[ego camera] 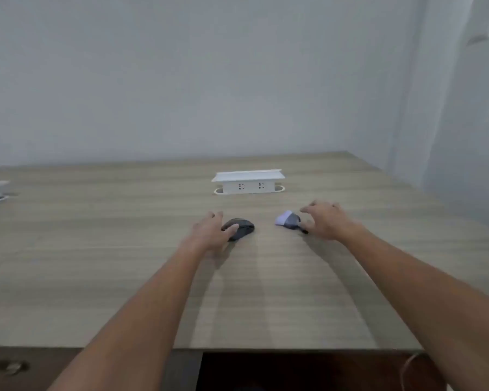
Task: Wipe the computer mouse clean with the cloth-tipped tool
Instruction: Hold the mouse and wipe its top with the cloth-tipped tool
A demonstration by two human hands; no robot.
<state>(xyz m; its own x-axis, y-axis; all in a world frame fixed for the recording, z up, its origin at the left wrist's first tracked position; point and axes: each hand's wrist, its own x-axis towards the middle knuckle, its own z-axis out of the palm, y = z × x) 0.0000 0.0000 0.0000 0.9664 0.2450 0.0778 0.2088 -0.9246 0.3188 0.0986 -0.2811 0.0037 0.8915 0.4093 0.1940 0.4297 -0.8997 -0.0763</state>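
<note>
The dark grey, rounded plastic computer mouse (pixel 240 228) lies on the pale wood-grain laminate bench (pixel 124 249), near its centre. The left hand (pixel 213 231) rests against the mouse's left side, thumb laid on its top, fingers curled loosely about it; a firm grip cannot be confirmed. The cloth-tipped tool (pixel 288 219), its head wrapped in white and grey fabric with a short dark handle end, lies on the bench to the right of the mouse and apart from it. The right hand (pixel 323 221) hovers just beside the tool, fingers spread and apart, holding nothing. A white raised socket box (pixel 248 182) stands further back
</note>
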